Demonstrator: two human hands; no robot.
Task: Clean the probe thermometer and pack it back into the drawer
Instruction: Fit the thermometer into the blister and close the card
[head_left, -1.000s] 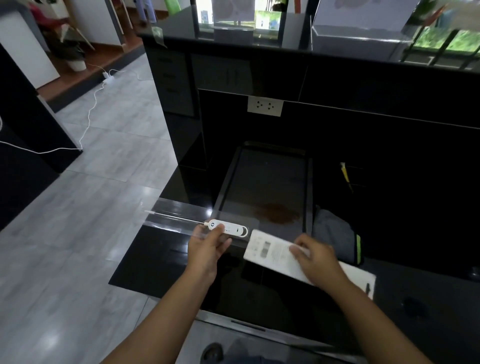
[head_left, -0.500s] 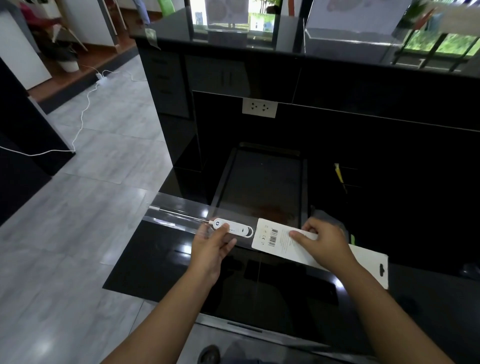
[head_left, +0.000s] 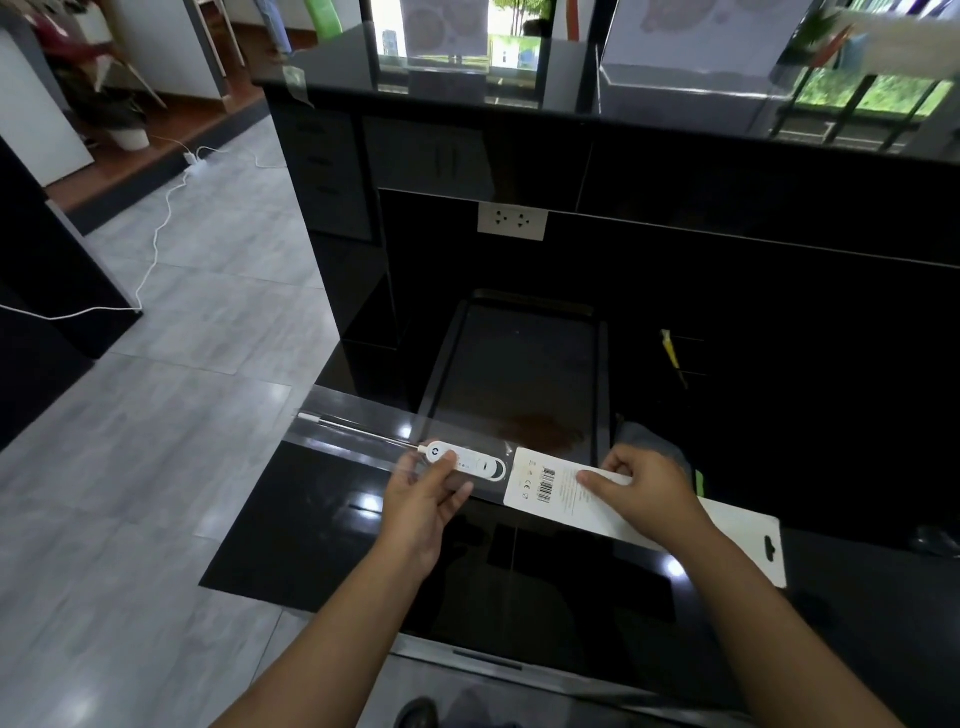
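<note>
Two bare forearms reach up from the bottom of the frame over a glossy black countertop (head_left: 311, 545). At centre, the left hand (head_left: 423, 499) pinches the handle of a white probe thermometer (head_left: 475, 461), whose thin probe points left inside a clear plastic sleeve (head_left: 353, 415). Just right of it, the right hand (head_left: 644, 491) grips a white packaging card (head_left: 550, 480) with a barcode. Beyond the hands are a grey cloth (head_left: 652, 441) and an open black drawer (head_left: 519, 364) with a brown stain. A wall socket (head_left: 511, 222) sits above the drawer.
</note>
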